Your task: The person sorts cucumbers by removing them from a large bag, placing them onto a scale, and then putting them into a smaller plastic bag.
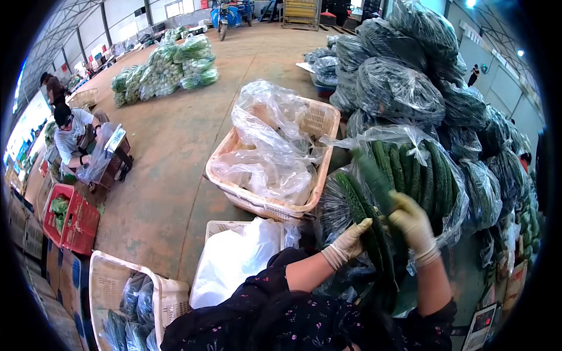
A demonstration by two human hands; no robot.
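My left hand (350,243), in a pale glove, is closed round long dark green cucumbers (353,199) in front of my body. Beside it my right hand (413,225), gloved too, grips another cucumber (373,180), smeared by motion, its far end pointing up and left. Just beyond both hands lies a clear plastic bag (462,219) with several cucumbers (438,175) side by side in it. Dark plastic (333,213) spreads under and left of the held cucumbers.
A beige crate (331,126) of crumpled clear bags (263,140) stands left of the cucumbers. Bagged green produce (401,90) is piled high at the right. A crate (172,292) with bagged produce stands lower left. A person (76,131) sits farther left beside a red crate (82,225).
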